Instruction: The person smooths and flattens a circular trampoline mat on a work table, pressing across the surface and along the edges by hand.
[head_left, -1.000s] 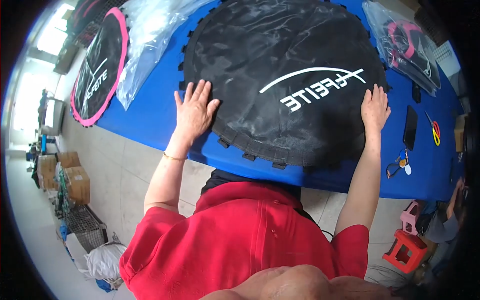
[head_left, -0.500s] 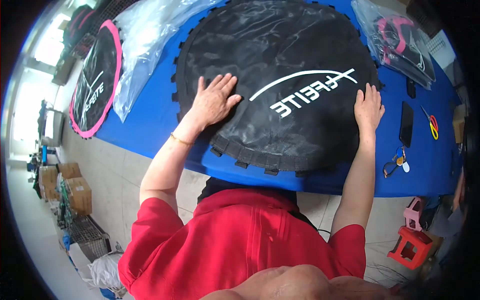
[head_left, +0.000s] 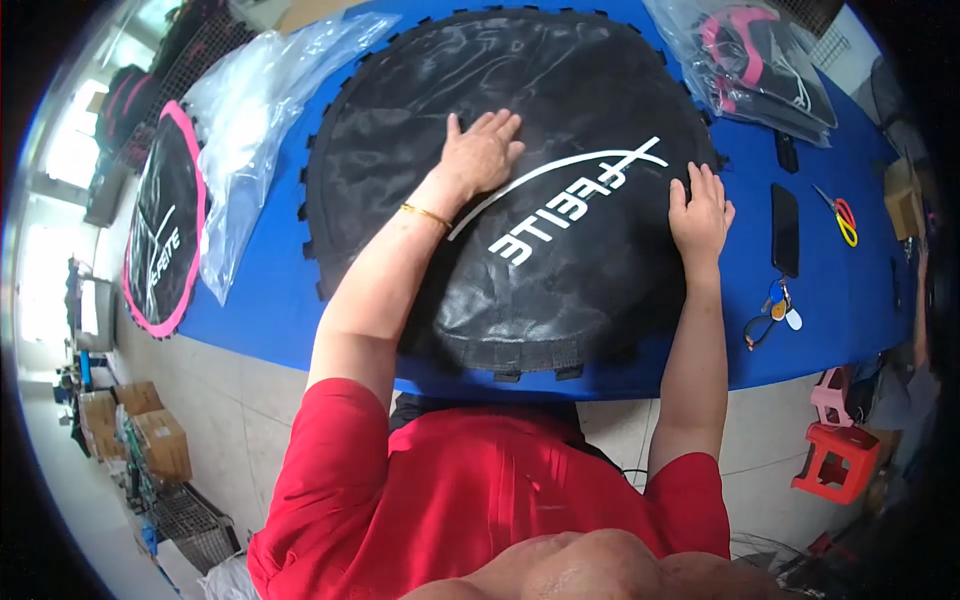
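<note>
Both open palms flat on mat (head_left: 560, 250)

A single head-worn fisheye camera looks steeply down from above the person's red shirt (head_left: 490, 500), close over the blue counter (head_left: 270, 290), whose surface stretches beyond the spread fingers (head_left: 480, 125).

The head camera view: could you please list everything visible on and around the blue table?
Table: one, blue, centre.
Trampoline mat: one, black with white lettering, flat on the table.
Pink-edged mat: one, black, far left.
Clear plastic bag: one, beside it.
Bagged pink and black items: one bag, top right.
Phone: one, black, right of the mat.
Scissors: one, red and yellow.
Keys: one bunch, near edge.
Stools: two, red and pink, floor.
Left hand: flat on the mat.
Right hand: flat at the mat's right edge.
</note>
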